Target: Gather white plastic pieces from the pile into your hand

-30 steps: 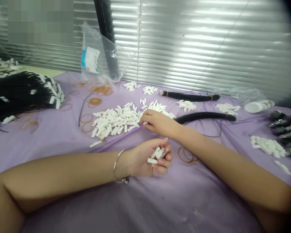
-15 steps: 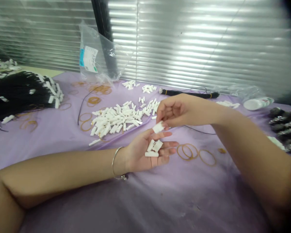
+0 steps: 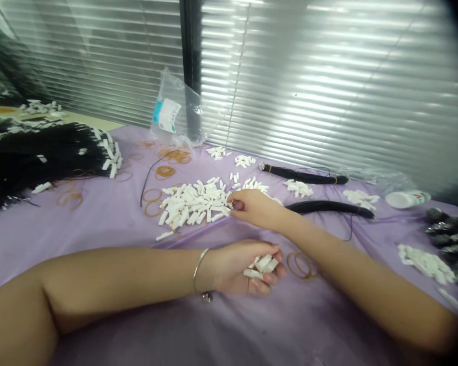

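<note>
My left hand lies palm up above the purple cloth, fingers curled around several small white pieces. A thin bracelet circles its wrist. My right hand reaches to the right edge of the large white pile, thumb and fingers pinched together at the pieces there. What its fingertips hold, if anything, is too small to make out.
Black cord bundles and smaller white piles lie at the right, with a white bottle. Rubber bands lie beside my left hand. A clear bag stands behind; black strands spread left.
My right hand has moved from above my left palm to the large pile. My left hand's fingers have curled in around the white pieces. The whole view has shifted.
</note>
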`<act>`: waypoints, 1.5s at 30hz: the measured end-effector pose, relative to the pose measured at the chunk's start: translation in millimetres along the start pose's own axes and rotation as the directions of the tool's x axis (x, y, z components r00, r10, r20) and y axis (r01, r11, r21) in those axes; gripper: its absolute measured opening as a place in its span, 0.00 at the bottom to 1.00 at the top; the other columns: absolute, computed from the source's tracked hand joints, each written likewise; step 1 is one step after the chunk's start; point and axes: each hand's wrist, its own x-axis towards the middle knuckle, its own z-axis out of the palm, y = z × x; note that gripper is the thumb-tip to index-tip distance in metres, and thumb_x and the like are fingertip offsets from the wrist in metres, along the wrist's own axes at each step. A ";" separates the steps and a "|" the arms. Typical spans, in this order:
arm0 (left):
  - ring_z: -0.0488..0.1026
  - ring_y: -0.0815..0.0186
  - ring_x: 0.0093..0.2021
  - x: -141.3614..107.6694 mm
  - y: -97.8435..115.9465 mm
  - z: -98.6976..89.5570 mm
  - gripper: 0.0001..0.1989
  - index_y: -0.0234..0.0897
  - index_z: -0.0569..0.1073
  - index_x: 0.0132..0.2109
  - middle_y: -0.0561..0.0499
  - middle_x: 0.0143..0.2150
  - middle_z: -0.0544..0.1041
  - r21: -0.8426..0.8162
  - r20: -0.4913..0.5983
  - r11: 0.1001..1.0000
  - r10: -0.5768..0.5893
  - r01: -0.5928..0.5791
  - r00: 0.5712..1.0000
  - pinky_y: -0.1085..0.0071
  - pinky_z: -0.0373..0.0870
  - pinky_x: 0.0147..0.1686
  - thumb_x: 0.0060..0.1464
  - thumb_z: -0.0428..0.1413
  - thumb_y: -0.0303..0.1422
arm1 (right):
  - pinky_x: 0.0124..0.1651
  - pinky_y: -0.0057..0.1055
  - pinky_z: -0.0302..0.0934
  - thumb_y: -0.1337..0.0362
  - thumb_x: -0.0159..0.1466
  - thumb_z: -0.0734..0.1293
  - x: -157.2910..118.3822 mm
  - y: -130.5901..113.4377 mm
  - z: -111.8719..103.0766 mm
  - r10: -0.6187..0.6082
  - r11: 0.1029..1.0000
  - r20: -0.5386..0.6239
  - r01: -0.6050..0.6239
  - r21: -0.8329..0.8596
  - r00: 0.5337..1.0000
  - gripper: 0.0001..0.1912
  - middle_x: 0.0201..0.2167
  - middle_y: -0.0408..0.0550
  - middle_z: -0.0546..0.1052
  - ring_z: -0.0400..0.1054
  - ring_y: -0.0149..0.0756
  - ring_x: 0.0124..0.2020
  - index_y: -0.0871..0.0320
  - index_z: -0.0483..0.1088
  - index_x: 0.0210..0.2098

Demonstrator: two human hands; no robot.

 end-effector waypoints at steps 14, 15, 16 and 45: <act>0.60 0.75 0.17 2.1 0.9 -3.6 0.11 0.32 0.67 0.27 0.50 0.24 0.69 -0.041 0.013 0.998 -0.051 0.051 0.999 0.79 0.47 0.16 0.57 0.47 0.31 | 0.36 0.27 0.61 0.71 0.53 0.63 6.5 -10.3 5.3 0.114 0.993 -0.111 -0.117 -0.026 0.987 0.14 0.29 0.47 0.77 0.70 0.33 0.30 0.62 0.74 0.38; 0.61 0.75 0.18 1.4 1.7 -3.6 0.12 0.32 0.67 0.28 0.49 0.24 0.70 -0.075 0.010 0.996 -0.047 0.048 0.999 0.79 0.48 0.16 0.57 0.47 0.33 | 0.36 0.27 0.62 0.70 0.53 0.64 2.9 -10.6 -5.2 0.118 0.993 -0.117 -0.119 -0.003 0.986 0.14 0.29 0.46 0.77 0.70 0.32 0.30 0.62 0.74 0.38; 0.63 0.74 0.19 0.6 2.5 -3.5 0.13 0.32 0.68 0.29 0.48 0.26 0.71 -0.115 0.008 0.993 -0.030 0.031 1.000 0.80 0.50 0.16 0.58 0.47 0.35 | 0.35 0.26 0.62 0.70 0.52 0.64 -1.8 -11.8 -18.1 0.116 0.993 -0.108 -0.114 0.027 0.987 0.14 0.29 0.46 0.77 0.70 0.31 0.30 0.61 0.75 0.38; 0.61 0.75 0.21 -2.8 3.8 -2.7 0.12 0.32 0.63 0.21 0.49 0.26 0.64 -0.120 0.102 0.993 0.002 0.010 0.995 0.81 0.42 0.15 0.51 0.51 0.29 | 0.47 0.33 0.59 0.67 0.60 0.64 13.6 -21.6 6.2 -0.297 0.954 0.181 0.300 0.009 0.938 0.11 0.39 0.51 0.74 0.66 0.36 0.42 0.60 0.71 0.43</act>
